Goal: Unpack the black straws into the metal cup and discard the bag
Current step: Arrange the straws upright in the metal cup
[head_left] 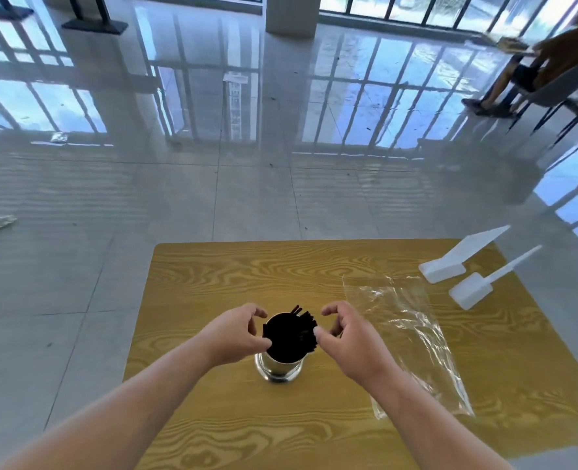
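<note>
**Straws bunched in the steel cup**

The shiny, cylindrical metal cup (279, 368) stood mid-worktop (213, 276) on yellow wood grain, packed with thin black straws (289, 334). The left hand (236, 334) curled its fingers round the bundle's tops. The right hand (348, 340) touched it with the thumb tip, fingers loosely curved. The crinkled clear bag (413, 337) lay flat toward the right edge.

Straws (289, 334) stand in a cup (279, 366) near the middle of a table (246, 273), with the left hand (235, 334) and right hand (352, 340) flanking its mouth. A bag (413, 334) lies flat to the cup's right, and two scoops (445, 271) sit behind it at the far right corner.
</note>
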`<move>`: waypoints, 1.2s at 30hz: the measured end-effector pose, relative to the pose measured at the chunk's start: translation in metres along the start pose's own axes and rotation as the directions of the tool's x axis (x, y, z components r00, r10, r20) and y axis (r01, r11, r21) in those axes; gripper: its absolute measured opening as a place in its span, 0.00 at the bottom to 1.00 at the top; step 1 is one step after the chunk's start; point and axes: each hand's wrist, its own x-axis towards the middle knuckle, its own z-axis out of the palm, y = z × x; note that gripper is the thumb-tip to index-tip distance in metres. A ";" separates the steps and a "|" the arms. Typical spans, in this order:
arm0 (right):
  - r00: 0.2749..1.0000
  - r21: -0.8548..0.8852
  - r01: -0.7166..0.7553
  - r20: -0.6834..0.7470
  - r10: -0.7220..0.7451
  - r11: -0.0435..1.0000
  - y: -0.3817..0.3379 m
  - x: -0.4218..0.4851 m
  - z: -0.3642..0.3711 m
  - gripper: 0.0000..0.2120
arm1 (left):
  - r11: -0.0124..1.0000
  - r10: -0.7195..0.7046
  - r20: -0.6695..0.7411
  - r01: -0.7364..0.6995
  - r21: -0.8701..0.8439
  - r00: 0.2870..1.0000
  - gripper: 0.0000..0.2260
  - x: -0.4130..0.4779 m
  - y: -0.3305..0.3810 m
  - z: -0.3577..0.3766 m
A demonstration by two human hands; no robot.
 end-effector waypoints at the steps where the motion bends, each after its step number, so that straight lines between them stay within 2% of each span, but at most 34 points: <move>1: 0.999 -0.004 -0.038 0.014 0.038 0.999 0.004 -0.003 0.002 0.16 | 1.000 0.011 0.000 -0.011 0.013 1.000 0.21 0.002 0.000 0.002; 5: 0.978 -0.124 -0.150 0.123 0.166 0.981 0.018 -0.010 0.016 0.35 | 0.997 0.036 -0.076 -0.031 0.068 0.996 0.08 0.007 0.006 0.009; 7: 0.971 -0.171 -0.163 0.147 0.189 0.972 0.020 -0.007 0.023 0.38 | 0.995 0.053 -0.096 -0.044 0.089 0.994 0.03 0.010 0.012 0.012; 9: 0.969 -0.172 -0.172 0.149 0.198 0.970 0.018 0.001 0.028 0.35 | 0.995 0.061 -0.089 -0.053 0.084 0.994 0.03 0.013 0.018 0.014; 12: 0.973 -0.179 -0.161 0.137 0.187 0.970 0.013 0.015 0.028 0.24 | 0.998 0.045 -0.064 -0.042 0.044 0.997 0.08 0.018 0.022 0.016; 17: 0.982 -0.150 -0.041 0.174 0.068 0.988 0.006 0.039 0.023 0.14 | 0.994 -0.015 -0.099 0.026 0.109 0.995 0.32 0.026 0.023 0.020; 19: 0.973 -0.121 0.012 0.231 0.016 0.993 0.004 0.048 0.022 0.12 | 0.989 -0.062 -0.088 0.073 0.127 0.994 0.39 0.028 0.024 0.022; 20: 0.963 -0.112 0.041 0.271 -0.009 0.993 0.004 0.053 0.021 0.11 | 0.988 -0.070 -0.083 0.081 0.134 0.994 0.37 0.029 0.026 0.023; 23: 0.927 -0.076 0.118 0.366 -0.083 0.990 0.002 0.066 0.023 0.11 | 0.985 -0.068 -0.134 0.088 0.148 0.989 0.17 0.032 0.032 0.028; 25: 0.931 -0.048 0.133 0.349 -0.108 0.990 0.003 0.073 0.024 0.12 | 0.989 -0.073 -0.204 0.098 0.111 0.976 0.11 0.032 0.034 0.030; 28: 0.958 -0.028 0.103 0.271 -0.092 0.994 0.013 0.074 0.023 0.18 | 0.996 -0.077 -0.279 0.089 0.032 0.957 0.09 0.029 0.034 0.031; 31: 0.960 -0.050 0.081 0.271 -0.065 0.995 0.021 0.068 0.023 0.23 | 0.997 -0.077 -0.285 0.082 0.006 0.955 0.08 0.025 0.033 0.031; 34: 0.952 -0.097 0.136 0.289 -0.103 0.986 0.022 0.066 0.024 0.08 | 0.996 -0.090 -0.263 0.093 -0.001 0.960 0.12 0.022 0.032 0.031; 36: 0.951 -0.109 0.155 0.286 -0.119 0.982 0.020 0.067 0.023 0.03 | 0.995 -0.101 -0.272 0.099 -0.022 0.957 0.12 0.020 0.032 0.031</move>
